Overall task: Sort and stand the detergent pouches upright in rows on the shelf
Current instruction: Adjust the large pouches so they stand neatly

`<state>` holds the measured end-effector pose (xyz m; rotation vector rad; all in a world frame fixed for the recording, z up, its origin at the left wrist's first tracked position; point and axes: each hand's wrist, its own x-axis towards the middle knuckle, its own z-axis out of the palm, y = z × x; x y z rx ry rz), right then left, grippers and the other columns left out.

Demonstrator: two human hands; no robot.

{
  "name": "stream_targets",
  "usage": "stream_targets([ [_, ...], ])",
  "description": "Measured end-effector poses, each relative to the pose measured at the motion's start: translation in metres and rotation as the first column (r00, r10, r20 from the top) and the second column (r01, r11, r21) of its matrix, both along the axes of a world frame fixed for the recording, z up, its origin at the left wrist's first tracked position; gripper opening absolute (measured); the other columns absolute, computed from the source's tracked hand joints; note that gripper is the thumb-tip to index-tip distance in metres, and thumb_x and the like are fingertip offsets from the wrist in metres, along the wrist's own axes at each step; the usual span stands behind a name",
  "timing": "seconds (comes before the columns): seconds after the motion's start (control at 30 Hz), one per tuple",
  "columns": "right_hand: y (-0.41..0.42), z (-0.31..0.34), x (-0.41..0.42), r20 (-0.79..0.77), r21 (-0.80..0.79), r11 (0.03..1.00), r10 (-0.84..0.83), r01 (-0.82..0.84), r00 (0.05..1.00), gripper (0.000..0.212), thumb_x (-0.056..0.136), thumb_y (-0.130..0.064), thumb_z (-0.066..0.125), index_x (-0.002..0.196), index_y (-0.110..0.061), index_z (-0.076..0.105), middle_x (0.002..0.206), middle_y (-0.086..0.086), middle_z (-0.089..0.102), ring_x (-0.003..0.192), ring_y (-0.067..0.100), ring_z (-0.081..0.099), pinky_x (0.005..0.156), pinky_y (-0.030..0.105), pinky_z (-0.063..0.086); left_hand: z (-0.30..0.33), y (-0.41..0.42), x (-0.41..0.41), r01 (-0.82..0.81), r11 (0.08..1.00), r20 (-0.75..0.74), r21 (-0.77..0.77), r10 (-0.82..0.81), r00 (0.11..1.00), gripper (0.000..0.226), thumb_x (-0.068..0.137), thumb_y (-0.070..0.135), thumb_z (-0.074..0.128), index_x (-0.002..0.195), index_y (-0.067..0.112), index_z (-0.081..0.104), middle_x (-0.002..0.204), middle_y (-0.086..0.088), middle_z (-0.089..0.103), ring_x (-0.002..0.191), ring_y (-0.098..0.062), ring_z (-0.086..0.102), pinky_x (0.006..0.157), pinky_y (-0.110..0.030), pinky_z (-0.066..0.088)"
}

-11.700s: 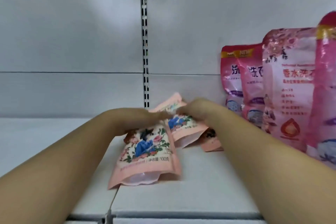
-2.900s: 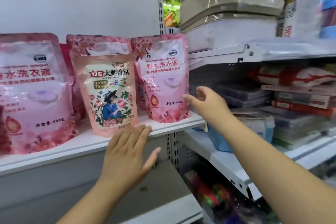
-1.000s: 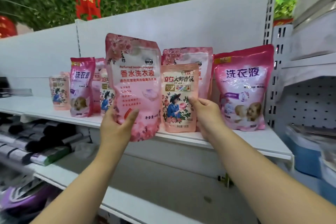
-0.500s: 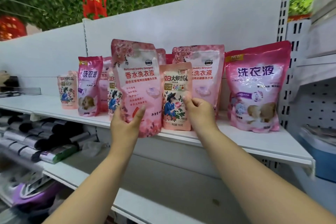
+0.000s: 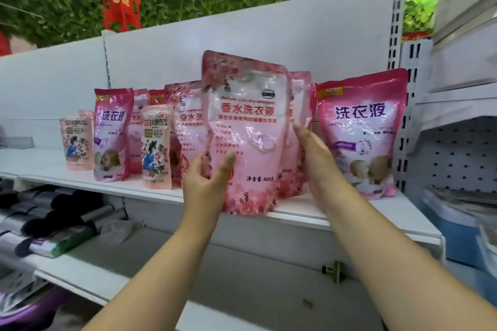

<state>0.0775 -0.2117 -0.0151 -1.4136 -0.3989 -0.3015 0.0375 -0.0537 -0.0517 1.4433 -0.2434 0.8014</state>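
A large pink floral detergent pouch (image 5: 250, 142) is upright in front of the white shelf (image 5: 349, 220), its base at the front edge. My left hand (image 5: 207, 188) grips its lower left corner, thumb on the front. My right hand (image 5: 317, 161) holds its right edge, fingers hidden behind it. Another floral pouch (image 5: 188, 129) stands behind on the left. A magenta pouch (image 5: 360, 137) stands at the right end. Further left stand a small peach pouch (image 5: 156, 148), a second magenta pouch (image 5: 111, 137) and another peach pouch (image 5: 75, 142).
A slotted upright post (image 5: 395, 35) ends the shelf on the right, with a pegboard bay (image 5: 462, 156) and blue bin (image 5: 457, 231) beyond. Dark rolled packs (image 5: 40, 212) lie on the lower shelf at left. Green foliage and a red lantern (image 5: 119, 0) hang above.
The floral pouch in my left hand has moved right and now covers the small peach pouch that my right hand was holding. My right hand sits at the big pouch's right edge.
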Motion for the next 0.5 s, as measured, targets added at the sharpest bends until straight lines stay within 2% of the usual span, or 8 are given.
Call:
stream_targets([
  [0.07,-0.001,-0.003,-0.005,0.054,-0.069,0.997,0.049,-0.045,0.997,0.090,0.061,-0.074,0.057,0.134,-0.024,0.044,0.128,-0.003,0.057,0.119,0.022,0.052,0.104,0.046,0.036,0.006,-0.003,0.011,-0.066,0.992,0.005,0.105,0.066,0.998,0.043,0.064,0.068,0.063,0.088,0.033,0.058,0.095,0.002,0.067,0.092,-0.025,0.064,0.087,-0.046,0.051],
  [0.17,0.004,-0.008,-0.008,0.087,-0.104,0.992,0.074,-0.065,0.993,0.069,0.065,-0.055,0.061,0.127,-0.029,0.047,0.119,-0.010,0.059,0.114,0.016,0.054,0.100,0.040,0.042,0.007,-0.004,0.022,-0.222,0.933,0.044,0.283,0.219,0.975,0.054,0.066,0.074,0.048,0.093,0.029,0.058,0.105,0.002,0.057,0.102,-0.018,0.053,0.095,-0.035,0.041],
  [0.23,0.008,-0.011,-0.005,0.065,-0.117,0.991,0.076,-0.068,0.995,0.074,0.066,-0.052,0.066,0.133,-0.029,0.042,0.123,-0.008,0.056,0.114,0.016,0.054,0.098,0.044,0.045,0.004,-0.007,0.024,-0.284,0.900,0.008,0.329,0.298,0.954,0.076,0.063,0.074,0.039,0.109,0.017,0.058,0.123,-0.004,0.041,0.118,-0.019,0.038,0.099,-0.024,0.023],
  [0.27,0.008,-0.011,-0.002,0.052,-0.132,0.988,0.089,-0.082,0.995,0.076,0.069,-0.050,0.066,0.137,-0.030,0.038,0.127,-0.006,0.055,0.115,0.017,0.054,0.098,0.044,0.046,0.002,-0.009,0.023,-0.285,0.906,-0.015,0.314,0.305,0.952,0.085,0.063,0.074,0.037,0.117,0.012,0.055,0.130,-0.006,0.034,0.123,-0.020,0.033,0.098,-0.022,0.019],
  [0.3,0.008,-0.012,-0.001,0.046,-0.150,0.985,0.098,-0.090,0.994,0.073,0.074,-0.046,0.066,0.138,-0.030,0.036,0.127,-0.005,0.054,0.114,0.018,0.054,0.097,0.044,0.047,0.000,-0.010,0.024,-0.276,0.914,-0.036,0.298,0.300,0.953,0.087,0.065,0.074,0.040,0.123,0.010,0.052,0.136,-0.007,0.028,0.127,-0.019,0.029,0.099,-0.023,0.019],
  [0.37,0.008,-0.012,0.001,0.063,-0.179,0.981,0.091,-0.079,0.994,0.064,0.082,-0.038,0.062,0.139,-0.029,0.035,0.124,-0.005,0.054,0.112,0.018,0.055,0.095,0.039,0.048,-0.001,-0.010,0.025,-0.276,0.918,-0.063,0.283,0.305,0.950,0.073,0.081,0.063,0.051,0.133,0.012,0.042,0.147,-0.007,0.019,0.135,-0.021,0.022,0.105,-0.031,0.020],
  [0.4,0.008,-0.012,0.001,0.087,-0.194,0.979,0.079,-0.060,0.993,0.061,0.084,-0.036,0.062,0.138,-0.027,0.036,0.123,-0.005,0.055,0.112,0.016,0.055,0.095,0.036,0.048,-0.001,-0.010,0.025,-0.275,0.917,-0.073,0.288,0.308,0.949,0.069,0.084,0.056,0.050,0.137,0.014,0.038,0.150,-0.007,0.017,0.138,-0.022,0.021,0.108,-0.035,0.021],
  [0.5,0.010,-0.012,0.005,0.122,-0.227,0.974,0.012,0.017,0.992,0.058,0.083,-0.034,0.064,0.135,-0.024,0.039,0.115,-0.012,0.054,0.108,0.009,0.054,0.093,0.028,0.045,0.000,-0.008,0.025,-0.204,0.945,-0.084,0.254,0.232,0.969,0.081,0.077,0.062,0.051,0.143,0.021,0.028,0.151,-0.003,0.024,0.139,-0.022,0.024,0.112,-0.044,0.023],
])
